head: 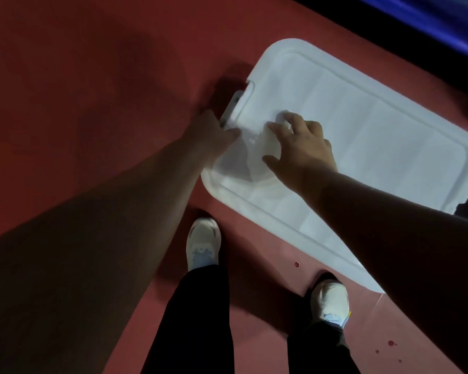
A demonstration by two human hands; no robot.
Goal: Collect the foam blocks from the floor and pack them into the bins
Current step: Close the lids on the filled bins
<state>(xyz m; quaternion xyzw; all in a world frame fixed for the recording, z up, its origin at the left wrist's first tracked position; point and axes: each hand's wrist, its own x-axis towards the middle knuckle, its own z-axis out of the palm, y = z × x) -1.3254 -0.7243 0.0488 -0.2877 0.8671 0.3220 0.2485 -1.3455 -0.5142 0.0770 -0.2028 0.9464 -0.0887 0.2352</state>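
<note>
Closed white bin on the floor

We look straight down on the bin: its white lid covers it fully, with rounded corners, a raised border and shallow ribbed panels. It lies slantwise on the red floor, a grey latch at its left short end.

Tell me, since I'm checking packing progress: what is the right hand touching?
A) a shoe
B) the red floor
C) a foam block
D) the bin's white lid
D: the right hand lies spread on top of the white lid, holding nothing.
</note>
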